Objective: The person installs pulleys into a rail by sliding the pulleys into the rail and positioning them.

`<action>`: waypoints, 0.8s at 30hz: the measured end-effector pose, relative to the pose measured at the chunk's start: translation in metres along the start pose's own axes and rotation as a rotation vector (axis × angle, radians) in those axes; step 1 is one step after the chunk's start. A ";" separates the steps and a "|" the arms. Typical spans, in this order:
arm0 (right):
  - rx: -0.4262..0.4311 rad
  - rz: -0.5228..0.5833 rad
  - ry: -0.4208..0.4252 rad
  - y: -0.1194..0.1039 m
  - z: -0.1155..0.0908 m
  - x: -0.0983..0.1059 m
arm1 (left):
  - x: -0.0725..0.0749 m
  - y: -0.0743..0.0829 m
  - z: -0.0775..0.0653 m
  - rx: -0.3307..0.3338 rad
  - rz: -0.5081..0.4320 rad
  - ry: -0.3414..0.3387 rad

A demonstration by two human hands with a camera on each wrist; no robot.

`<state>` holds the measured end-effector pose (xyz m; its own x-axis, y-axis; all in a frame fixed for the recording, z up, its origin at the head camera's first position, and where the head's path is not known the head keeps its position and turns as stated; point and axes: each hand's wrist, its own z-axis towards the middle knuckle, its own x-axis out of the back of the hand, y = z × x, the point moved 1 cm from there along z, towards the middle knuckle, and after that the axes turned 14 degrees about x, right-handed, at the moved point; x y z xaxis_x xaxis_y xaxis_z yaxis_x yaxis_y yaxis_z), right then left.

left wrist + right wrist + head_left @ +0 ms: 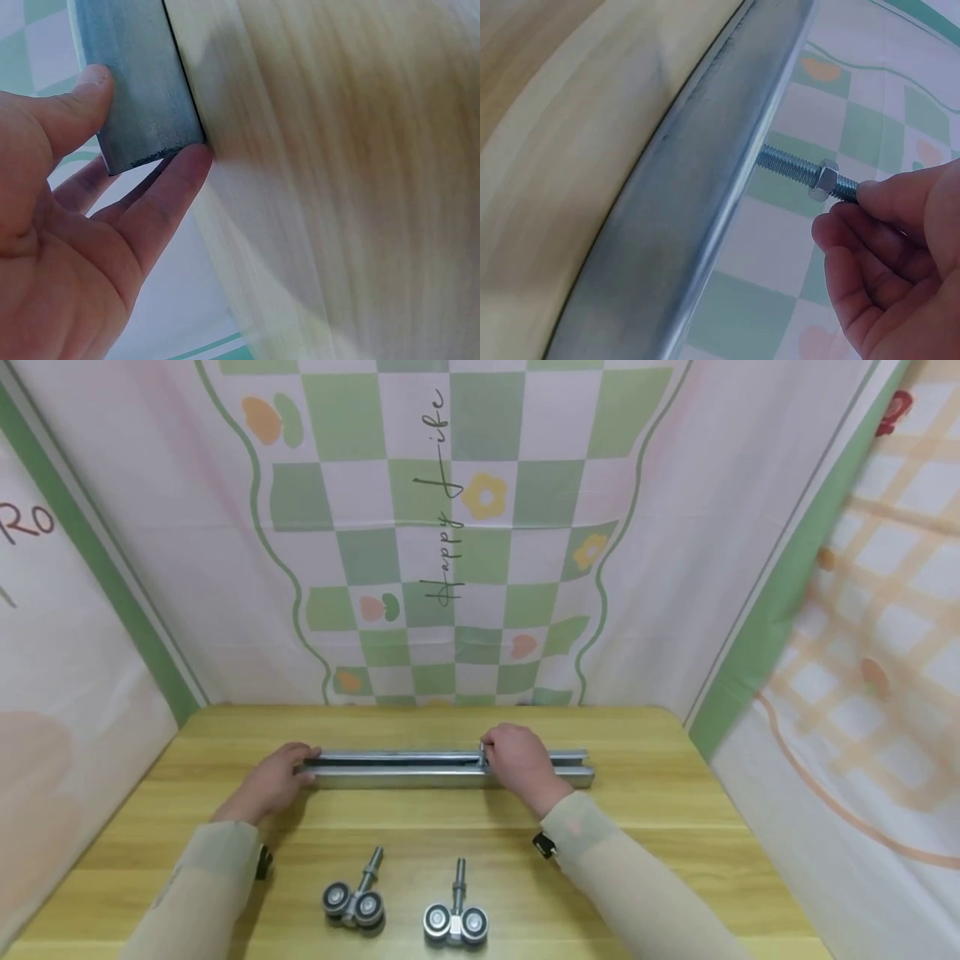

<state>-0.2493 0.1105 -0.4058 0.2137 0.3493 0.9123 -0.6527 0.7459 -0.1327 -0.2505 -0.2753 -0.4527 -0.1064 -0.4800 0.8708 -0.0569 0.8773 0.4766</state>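
A grey metal channel rail (420, 778) lies crosswise on the table, its slot facing up. My left hand (273, 783) holds its left end; in the left wrist view the thumb presses on the side wall of the rail (142, 82) and fingertips touch the end. My right hand (521, 764) is over the rail's right part. Its thumb and fingers pinch the tip of a threaded bolt (789, 163) that stands up out of the slot and carries a hex nut (825, 181). Whatever the bolt joins inside the rail is hidden.
Two roller trolleys with threaded bolts, a left one (354, 902) and a right one (456, 920), lie on the wooden table (405, 827) nearer to me. Printed curtains (420, 527) hang behind the table and along both sides.
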 end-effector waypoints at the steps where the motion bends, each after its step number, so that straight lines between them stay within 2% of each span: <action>1: 0.007 -0.001 -0.008 -0.002 0.002 0.000 | 0.000 0.000 0.000 0.001 -0.001 0.000; 9: 0.044 -0.023 -0.048 -0.016 0.014 -0.006 | 0.000 0.000 0.001 0.003 0.001 0.004; 18: 0.064 -0.065 -0.198 -0.036 0.029 -0.012 | 0.001 0.000 0.003 -0.006 -0.004 0.001; 24: 0.121 -0.065 -0.241 -0.050 0.033 -0.013 | 0.001 0.000 0.003 0.011 -0.012 -0.012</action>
<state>-0.2434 0.0499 -0.3982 0.0885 0.1471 0.9852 -0.7283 0.6842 -0.0367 -0.2532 -0.2758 -0.4523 -0.1179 -0.4908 0.8633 -0.0692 0.8713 0.4859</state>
